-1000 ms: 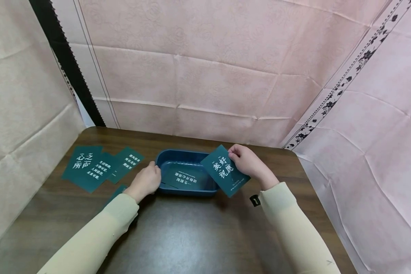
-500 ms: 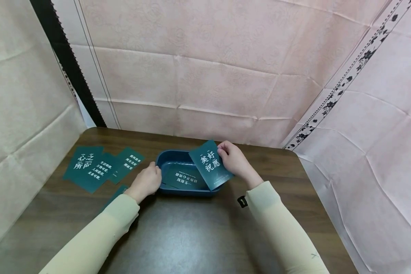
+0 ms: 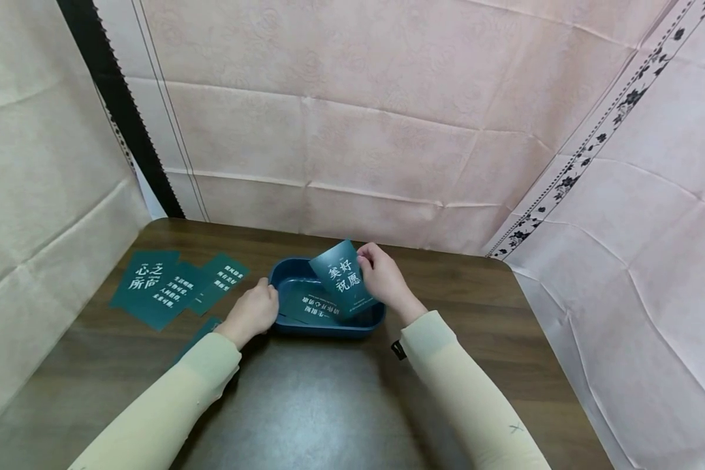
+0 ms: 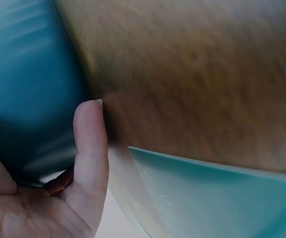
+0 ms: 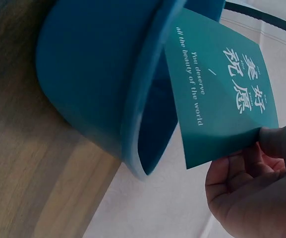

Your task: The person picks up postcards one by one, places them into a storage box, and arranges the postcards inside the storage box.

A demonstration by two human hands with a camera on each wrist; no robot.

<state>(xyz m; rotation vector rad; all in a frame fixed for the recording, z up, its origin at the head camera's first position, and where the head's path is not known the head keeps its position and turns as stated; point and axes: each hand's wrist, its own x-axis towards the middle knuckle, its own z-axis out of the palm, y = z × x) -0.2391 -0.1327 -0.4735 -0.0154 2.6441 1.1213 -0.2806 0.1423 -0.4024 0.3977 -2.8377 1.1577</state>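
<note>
My right hand point(image 3: 383, 277) pinches a dark green printed card point(image 3: 342, 274) at its edge, thumb on the printed face and fingers behind. The card is tilted over the right half of a blue plastic tray point(image 3: 329, 331). In the right wrist view, the card point(image 5: 217, 84) overlaps the tray rim point(image 5: 147, 94). A second green card point(image 3: 311, 305) with white writing lies in the tray, partly covered. My left hand point(image 3: 251, 308) holds the tray's left end. In the left wrist view, one finger point(image 4: 90, 134) lies along the tray's outer wall point(image 4: 31, 89).
Several overlapping green cards point(image 3: 167, 297) lie on the brown wooden table point(image 3: 305, 405) left of the tray. Another card point(image 3: 198, 338) is partly hidden behind my left forearm. Pale cloth point(image 3: 341, 130) hangs around the table's back and sides.
My right hand has carried the card leftward, from beside the tray's right end to over its interior. My left hand stays on the tray.
</note>
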